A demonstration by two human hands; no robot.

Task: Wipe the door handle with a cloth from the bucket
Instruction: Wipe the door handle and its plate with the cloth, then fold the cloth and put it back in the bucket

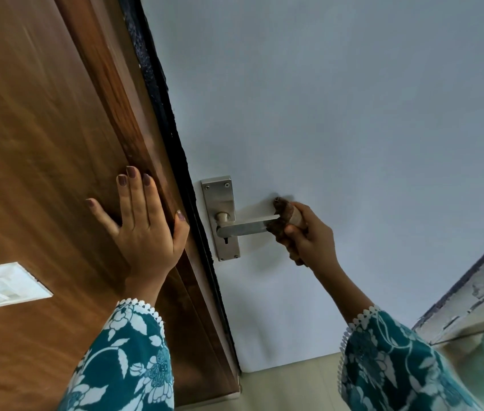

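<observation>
Up close, the brushed-metal door handle [246, 226], a flat lever on a tall screwed backplate [220, 218], stood out from the smooth pale door [338, 114]. The right hand [309, 235] had its grip closed round a coarse brown cloth [282, 215] bunched over the lever's tip. The left hand [139, 221] lay flat, fingers spread and holding nothing, on the grained wooden panel [42, 143].

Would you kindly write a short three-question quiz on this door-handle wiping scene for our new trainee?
1. True or false: the left hand holds the cloth.
2. Which part of the door handle does the cloth cover: A) the pivot end, B) the free end, C) the keyhole?
3. What does the left hand rest on?

Key:
1. False; the right hand holds it.
2. B.
3. The brown wooden door frame, fingers spread flat.
</observation>
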